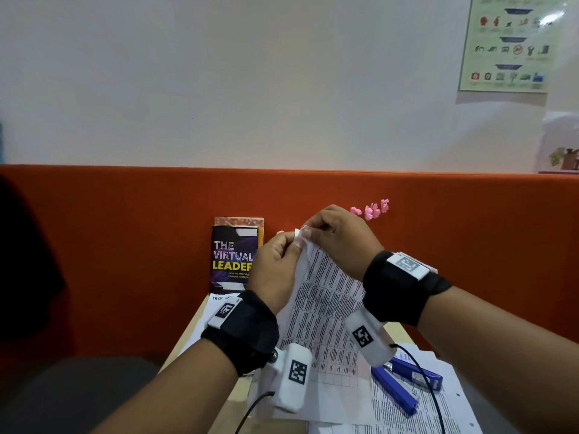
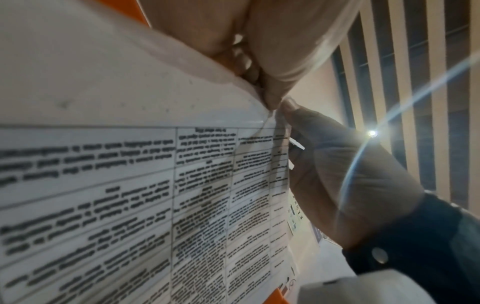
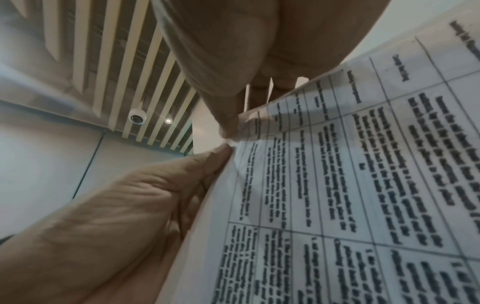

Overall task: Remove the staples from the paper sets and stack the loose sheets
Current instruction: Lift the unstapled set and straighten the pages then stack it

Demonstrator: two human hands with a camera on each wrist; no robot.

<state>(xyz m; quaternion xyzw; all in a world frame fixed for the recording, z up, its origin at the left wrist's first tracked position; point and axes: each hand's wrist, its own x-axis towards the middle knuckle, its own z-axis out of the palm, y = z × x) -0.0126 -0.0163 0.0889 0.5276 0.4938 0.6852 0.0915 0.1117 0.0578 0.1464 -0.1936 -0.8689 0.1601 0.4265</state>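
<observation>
A stapled paper set (image 1: 326,308) printed with tables is held up off the desk, hanging from its top corner. My left hand (image 1: 296,244) pinches that corner from the left. My right hand (image 1: 306,234) pinches the same corner from the right, fingertips almost touching the left ones. The left wrist view shows my left hand (image 2: 272,96) on the paper set (image 2: 130,185) and my right hand (image 2: 287,105) against its edge. In the right wrist view my right hand (image 3: 228,131) and my left hand (image 3: 223,150) meet at the paper set (image 3: 363,185) corner. No staple is visible.
A blue stapler (image 1: 404,380) lies open on loose printed sheets (image 1: 432,411) at the desk's right front. A book (image 1: 233,261) leans against the orange partition (image 1: 125,245) behind my hands. Pink flowers (image 1: 371,209) stick out past my right hand.
</observation>
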